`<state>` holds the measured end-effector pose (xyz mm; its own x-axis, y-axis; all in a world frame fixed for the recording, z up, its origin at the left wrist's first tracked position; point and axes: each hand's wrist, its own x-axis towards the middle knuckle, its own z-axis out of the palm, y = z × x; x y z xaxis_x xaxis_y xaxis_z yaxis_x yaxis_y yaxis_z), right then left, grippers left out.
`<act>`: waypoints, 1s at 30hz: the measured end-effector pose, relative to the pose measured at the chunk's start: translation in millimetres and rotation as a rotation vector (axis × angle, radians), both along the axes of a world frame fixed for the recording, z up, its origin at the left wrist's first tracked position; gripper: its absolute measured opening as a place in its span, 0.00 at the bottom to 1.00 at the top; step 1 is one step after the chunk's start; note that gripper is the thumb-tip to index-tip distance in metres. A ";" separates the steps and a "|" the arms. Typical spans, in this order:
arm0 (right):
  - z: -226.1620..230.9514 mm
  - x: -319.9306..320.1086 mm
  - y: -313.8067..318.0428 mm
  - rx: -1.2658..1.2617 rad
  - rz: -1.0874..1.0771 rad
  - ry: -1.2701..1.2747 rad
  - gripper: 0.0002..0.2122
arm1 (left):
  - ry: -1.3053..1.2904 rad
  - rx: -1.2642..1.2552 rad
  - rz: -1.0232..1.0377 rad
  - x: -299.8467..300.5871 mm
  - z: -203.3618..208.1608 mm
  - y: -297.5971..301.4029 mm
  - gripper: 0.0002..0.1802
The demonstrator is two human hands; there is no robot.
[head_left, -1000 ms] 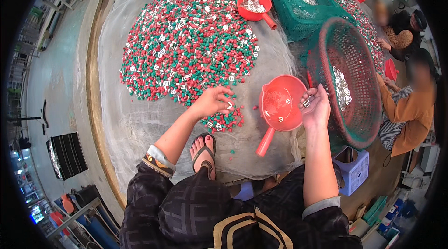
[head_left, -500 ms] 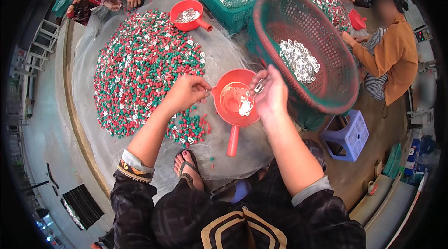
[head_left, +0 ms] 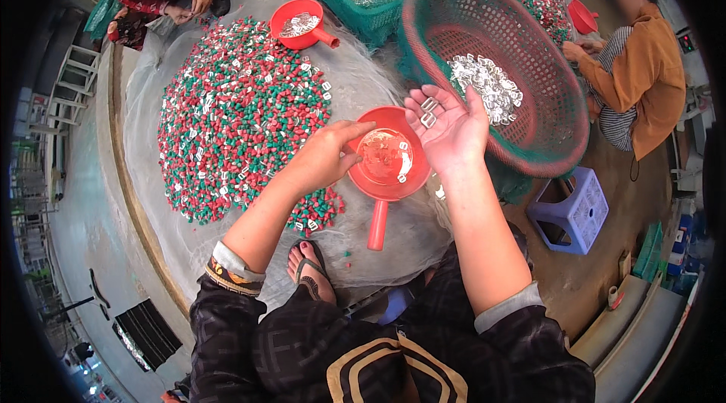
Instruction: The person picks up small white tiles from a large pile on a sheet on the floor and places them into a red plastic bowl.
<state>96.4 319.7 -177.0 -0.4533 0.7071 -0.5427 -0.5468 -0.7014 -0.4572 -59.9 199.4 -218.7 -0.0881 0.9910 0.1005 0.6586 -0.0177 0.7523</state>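
Observation:
My right hand is turned palm up with its fingers slightly curled. It holds a few small silver two-slot slide buckles on the fingers. Below and to its left sits a red plastic dipper, its handle pointing toward me and several silver buckles inside on the right. My left hand reaches over the dipper's left rim, thumb and forefinger apart, with nothing visible between them. Left of it spreads a large heap of red and green small pieces with silver buckles mixed in.
A red oval basket with silver buckles stands at right. Behind are a green basket and another red dipper. A blue stool is at right. Co-workers sit at far left and right, including one in an orange top.
My right hand has rolled palm up and fingers have opened, showing the buckles. My left hand has moved right, onto the dipper's rim. Buckles in the dipper now lie strung along its right side.

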 end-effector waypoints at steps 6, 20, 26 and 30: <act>-1.8 -10.9 -6.4 -0.025 0.131 0.082 0.30 | -0.119 0.206 0.162 9.1 22.5 -1.4 0.19; -46.7 -32.4 -32.7 -0.050 0.482 0.003 0.28 | -0.371 0.041 0.196 7.9 1.9 2.8 0.10; -57.1 -35.5 -37.0 -0.048 0.465 -0.030 0.29 | -0.530 -0.102 0.045 -18.6 -32.5 17.1 0.09; -46.4 -38.3 -35.3 -0.007 0.331 -0.097 0.26 | -0.553 -0.004 0.360 -84.1 -26.0 72.8 0.11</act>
